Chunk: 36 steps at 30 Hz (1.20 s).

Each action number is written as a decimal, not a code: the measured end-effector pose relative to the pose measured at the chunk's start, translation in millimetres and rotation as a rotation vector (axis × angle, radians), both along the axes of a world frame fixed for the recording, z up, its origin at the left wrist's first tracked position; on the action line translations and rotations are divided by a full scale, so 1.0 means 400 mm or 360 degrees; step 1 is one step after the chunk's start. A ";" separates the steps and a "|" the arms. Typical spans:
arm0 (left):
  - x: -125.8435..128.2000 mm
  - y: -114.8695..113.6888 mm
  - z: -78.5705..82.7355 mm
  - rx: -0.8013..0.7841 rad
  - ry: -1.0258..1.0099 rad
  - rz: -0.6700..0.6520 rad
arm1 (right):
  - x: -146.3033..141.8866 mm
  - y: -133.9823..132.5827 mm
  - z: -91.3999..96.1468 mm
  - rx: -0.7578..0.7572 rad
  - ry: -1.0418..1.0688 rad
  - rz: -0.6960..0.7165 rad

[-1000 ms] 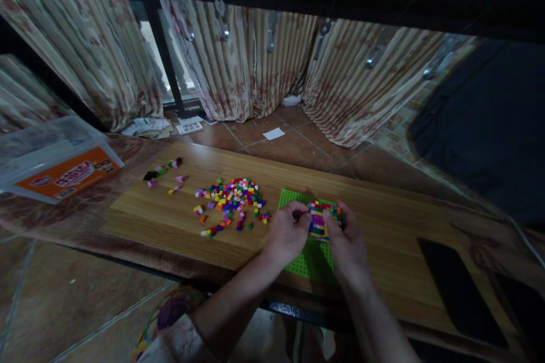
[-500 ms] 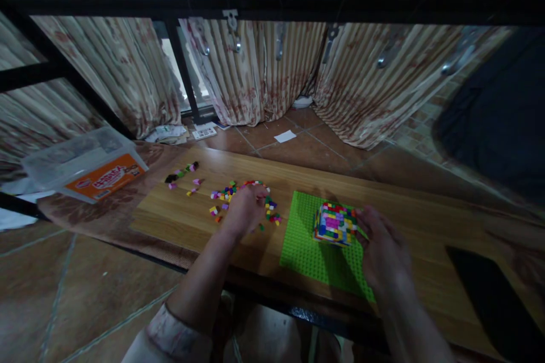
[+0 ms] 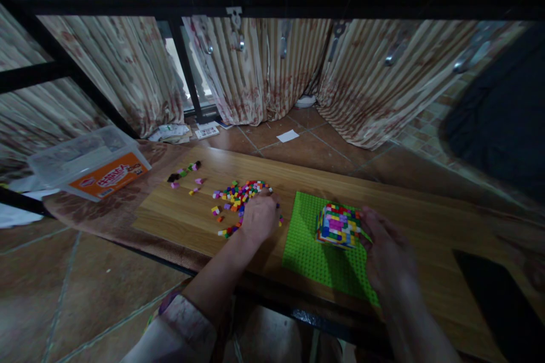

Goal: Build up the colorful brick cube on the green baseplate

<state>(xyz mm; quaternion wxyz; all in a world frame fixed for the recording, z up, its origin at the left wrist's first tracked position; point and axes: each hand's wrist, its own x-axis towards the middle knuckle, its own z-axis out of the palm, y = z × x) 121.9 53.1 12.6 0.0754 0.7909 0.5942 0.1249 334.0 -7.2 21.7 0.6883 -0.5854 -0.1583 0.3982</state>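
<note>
My left hand (image 3: pixel 259 217) is curled down over a loose pile of small multicoloured plastic bricks (image 3: pixel 240 195) on the wooden board (image 3: pixel 170 221). I cannot tell whether its fingers hold a brick. My right hand (image 3: pixel 385 255) is beside a boxy multicoloured brick build (image 3: pixel 338 226), fingers at its right side and nothing visible in them. That build stands on a bright green studded baseplate (image 3: pixel 309 249), between my hands.
A short scatter of bricks (image 3: pixel 184 173) lies left of the pile. Behind it, a transparent plastic box with an orange label (image 3: pixel 89 167) sits on a patterned mat. A black pad (image 3: pixel 496 309) lies on the right. A black rail crosses above the table.
My left hand has moved down and forward over the pile, uncovering bricks behind it. My right hand stays beside the build. The view has shifted slightly.
</note>
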 end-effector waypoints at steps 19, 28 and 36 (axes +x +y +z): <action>0.092 -0.048 0.032 -0.0133 -0.1302 -0.0247 | -0.010 0.008 0.010 0.0028 0.0013 -0.0028; 0.149 -0.095 0.019 -0.0183 -0.1441 -0.0291 | -0.007 0.004 0.005 0.0051 -0.0014 0.0038; 0.158 -0.090 -0.005 -0.0049 -0.1566 -0.0365 | -0.002 0.006 -0.009 0.0049 -0.0095 0.0031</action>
